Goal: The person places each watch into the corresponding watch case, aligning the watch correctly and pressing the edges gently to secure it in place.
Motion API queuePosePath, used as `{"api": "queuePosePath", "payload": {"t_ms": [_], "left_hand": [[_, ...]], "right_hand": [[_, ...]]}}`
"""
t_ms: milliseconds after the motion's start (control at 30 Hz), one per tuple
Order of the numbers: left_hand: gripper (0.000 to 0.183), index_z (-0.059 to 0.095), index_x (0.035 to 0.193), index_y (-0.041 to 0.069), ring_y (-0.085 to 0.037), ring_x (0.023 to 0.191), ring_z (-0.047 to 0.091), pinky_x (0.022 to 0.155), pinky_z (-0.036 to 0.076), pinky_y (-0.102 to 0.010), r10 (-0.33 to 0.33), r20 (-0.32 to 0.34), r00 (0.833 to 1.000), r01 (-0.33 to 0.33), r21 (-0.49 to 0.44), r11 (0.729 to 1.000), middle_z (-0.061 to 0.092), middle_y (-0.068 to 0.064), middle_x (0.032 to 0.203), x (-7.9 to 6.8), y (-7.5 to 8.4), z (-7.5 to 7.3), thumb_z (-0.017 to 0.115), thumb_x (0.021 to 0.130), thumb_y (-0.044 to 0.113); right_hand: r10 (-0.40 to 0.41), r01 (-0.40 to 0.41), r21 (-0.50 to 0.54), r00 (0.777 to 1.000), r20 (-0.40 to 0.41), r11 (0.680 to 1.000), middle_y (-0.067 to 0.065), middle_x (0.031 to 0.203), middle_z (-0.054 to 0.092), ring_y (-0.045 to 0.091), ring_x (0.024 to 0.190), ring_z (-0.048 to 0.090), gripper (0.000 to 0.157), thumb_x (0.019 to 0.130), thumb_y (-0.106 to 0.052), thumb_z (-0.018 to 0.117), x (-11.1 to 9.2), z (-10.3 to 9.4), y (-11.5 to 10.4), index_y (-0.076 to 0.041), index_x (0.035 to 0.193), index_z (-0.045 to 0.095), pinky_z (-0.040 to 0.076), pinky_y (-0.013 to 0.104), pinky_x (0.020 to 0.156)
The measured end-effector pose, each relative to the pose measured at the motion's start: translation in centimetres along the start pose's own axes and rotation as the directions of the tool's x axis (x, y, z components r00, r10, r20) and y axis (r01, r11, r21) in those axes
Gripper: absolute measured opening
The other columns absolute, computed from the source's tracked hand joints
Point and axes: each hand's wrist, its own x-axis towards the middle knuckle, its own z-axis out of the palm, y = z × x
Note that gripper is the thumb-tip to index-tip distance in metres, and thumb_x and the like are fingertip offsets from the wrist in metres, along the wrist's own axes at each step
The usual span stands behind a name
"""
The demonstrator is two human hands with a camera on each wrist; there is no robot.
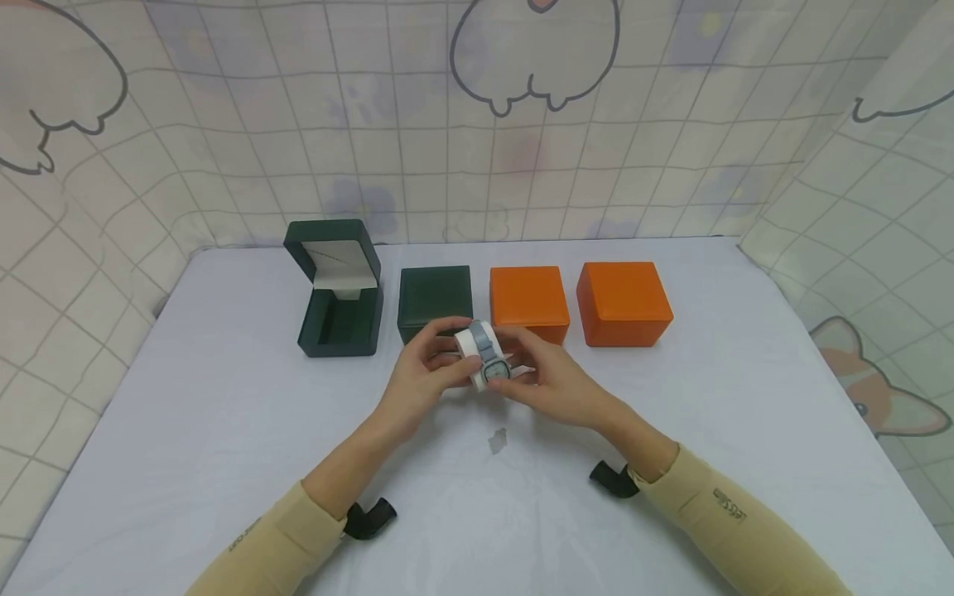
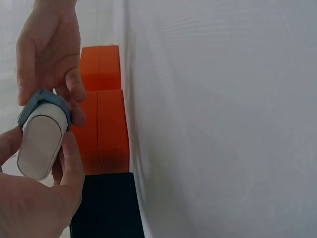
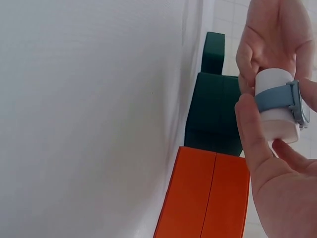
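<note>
A wristwatch (image 1: pixel 495 369) with a blue-grey strap is wrapped around a white watch pillow (image 3: pixel 273 79). Both hands hold it up over the middle of the table. My left hand (image 1: pixel 428 374) grips one end of the pillow, its thumb lying beside the watch. From the other side, my right hand (image 1: pixel 555 377) pinches the watch and pillow between thumb and fingers. The left wrist view shows the pillow's flat oval end (image 2: pixel 40 146) between the left fingers. Behind the hands stand a closed dark green box (image 1: pixel 436 296) and a closed orange box (image 1: pixel 527 296).
At the back left, a dark green box (image 1: pixel 339 323) has its lid raised, showing a pale lining and a dark recess. Another closed orange box (image 1: pixel 624 305) stands at the back right. A small thin translucent piece (image 1: pixel 498 440) lies on the white tablecloth (image 1: pixel 477 530) below the hands.
</note>
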Motion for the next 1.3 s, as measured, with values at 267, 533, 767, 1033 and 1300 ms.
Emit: {"api": "queuePosePath", "payload": {"t_ms": [267,533,767,1033,1300], "left_hand": [[0.054,0.048,0.145,0.017,-0.036,0.112,0.062,0.091,0.058,-0.038,0.004,-0.003,1.0,-0.004,0.003,1.0,0.058,-0.017,0.131,-0.11,0.11,-0.02,0.073,0.097,0.01],[0.051,0.049,0.142,0.014,-0.037,0.113,0.062,0.091,0.058,-0.039,0.003,0.002,1.0,-0.003,-0.011,1.0,0.059,-0.017,0.131,-0.1,0.17,-0.13,0.073,0.097,0.009],[0.05,0.049,0.14,0.013,-0.037,0.112,0.061,0.091,0.059,-0.039,0.007,0.027,1.0,-0.007,-0.005,1.0,0.057,-0.017,0.131,-0.08,0.13,-0.24,0.073,0.097,0.01],[0.05,0.05,0.14,0.013,-0.037,0.111,0.061,0.089,0.059,-0.039,0.007,0.033,0.999,-0.007,0.01,1.0,0.056,-0.017,0.131,-0.03,0.05,-0.34,0.074,0.096,0.011],[0.051,0.05,0.14,0.015,-0.035,0.111,0.062,0.091,0.058,-0.039,0.006,0.05,0.999,-0.009,0.054,0.999,0.056,-0.015,0.132,-0.06,0.01,-0.48,0.075,0.096,0.015]], "right_hand": [[0.008,-0.008,0.05,1.0,-0.002,0.999,0.003,0.148,0.05,0.024,0.123,0.059,0.069,0.094,-0.014,0.078,0.06,-0.02,0.19,-0.016,0.153,0.041,0.056,0.041,0.095],[-0.009,0.009,0.083,1.0,0.001,0.996,0.006,0.148,0.05,0.026,0.127,0.056,0.067,0.095,-0.011,0.076,0.01,-0.05,-0.13,-0.013,0.152,0.042,0.055,0.038,0.097],[0.003,-0.003,0.104,1.0,0.002,0.995,0.005,0.147,0.05,0.026,0.128,0.055,0.065,0.095,-0.008,0.076,-0.09,-0.03,-0.15,-0.012,0.15,0.043,0.055,0.034,0.096],[-0.002,0.003,0.098,1.0,-0.009,0.995,0.006,0.145,0.052,0.028,0.128,0.055,0.063,0.094,-0.009,0.076,-0.07,0.06,-0.16,-0.012,0.149,0.045,0.055,0.038,0.097],[-0.008,0.009,0.09,1.0,-0.019,0.996,0.005,0.144,0.052,0.026,0.126,0.055,0.064,0.094,-0.008,0.076,-0.06,0.15,0.05,-0.011,0.149,0.045,0.055,0.041,0.097]]}}
